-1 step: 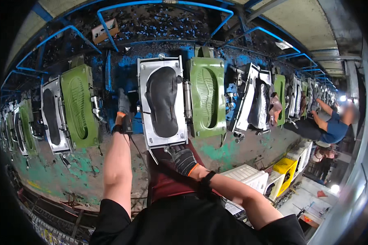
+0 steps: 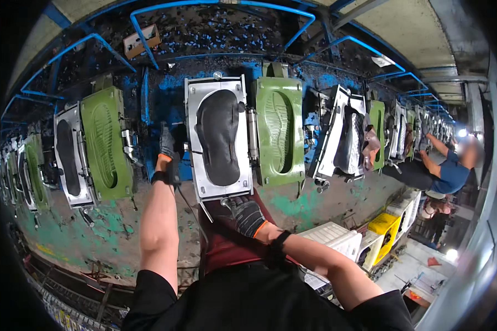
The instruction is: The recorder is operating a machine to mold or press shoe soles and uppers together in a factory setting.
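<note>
In front of me a silver metal shoe mould (image 2: 196,175) lies unfolded, with a black sole-shaped form (image 2: 218,138) in its middle. Joined along its right side is a green mould half (image 2: 296,129) with a ribbed sole cavity. My right hand (image 2: 247,215), in a dark grey knitted glove with an orange cuff, has its fingers curled at the silver mould's lower edge, beside a round metal knob (image 2: 225,202). My left hand (image 2: 166,144), gloved alike, reaches into the gap left of the mould. Its fingers point away from me, stretched out; dark surroundings partly obscure them.
More silver and green moulds (image 2: 105,143) stand in a row on both sides. Blue rails (image 2: 221,4) run above them. A co-worker (image 2: 453,171) in a blue top works far right. Yellow (image 2: 385,226) and white crates (image 2: 331,237) stand right of me. A cable (image 2: 188,201) hangs by my left wrist.
</note>
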The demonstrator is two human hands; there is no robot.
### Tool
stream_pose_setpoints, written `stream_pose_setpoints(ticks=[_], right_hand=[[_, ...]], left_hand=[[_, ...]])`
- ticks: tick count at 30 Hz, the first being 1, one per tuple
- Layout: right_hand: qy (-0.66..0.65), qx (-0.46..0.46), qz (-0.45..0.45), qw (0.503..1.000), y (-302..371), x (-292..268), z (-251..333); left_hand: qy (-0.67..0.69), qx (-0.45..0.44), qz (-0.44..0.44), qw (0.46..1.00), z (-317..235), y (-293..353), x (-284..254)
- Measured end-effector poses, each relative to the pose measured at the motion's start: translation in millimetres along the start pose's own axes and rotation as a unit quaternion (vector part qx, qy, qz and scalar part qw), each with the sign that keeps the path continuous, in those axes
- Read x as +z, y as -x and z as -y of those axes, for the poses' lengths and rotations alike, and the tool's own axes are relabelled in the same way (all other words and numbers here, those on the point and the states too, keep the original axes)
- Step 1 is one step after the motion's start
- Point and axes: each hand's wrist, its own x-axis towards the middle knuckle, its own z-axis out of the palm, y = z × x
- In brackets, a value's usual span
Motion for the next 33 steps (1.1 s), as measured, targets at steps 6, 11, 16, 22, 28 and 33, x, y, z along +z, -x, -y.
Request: stream_pose_setpoints(ticks=[6,11,16,22,28,33], right_hand=[[-0.111,-0.193,-0.036,0.974,-40.1,-3.5,10.9],[-0.142,-0.178,0.039,0.973,-18.8,-23.3,-38.3],[-0.211,-0.128,-0.017,0.969,35.6,-110.4,-93.9],[-0.180,0.287,-0.150,0.929,169.8,-167.1,-266.0],[-0.173,0.519,-0.370,0.751,257.1,-191.1,-431.8],[-0.134,0.385,-0.313,0.858,252.3,-188.6,-524.4]], left_hand=[[-0.518,0.201,-0.192,0.809,0.1,87.8,-159.4],[-0.594,0.439,-0.221,0.636,65.8,207.5,86.5],[-0.801,0.504,-0.012,0.322,135.2,211.2,160.5],[-0.721,0.506,0.263,0.392,330.2,151.8,377.6],[-0.701,0.543,0.349,0.302,507.0,61.6,537.1],[-0.873,0.300,0.272,0.271,537.5,17.9,559.1]])
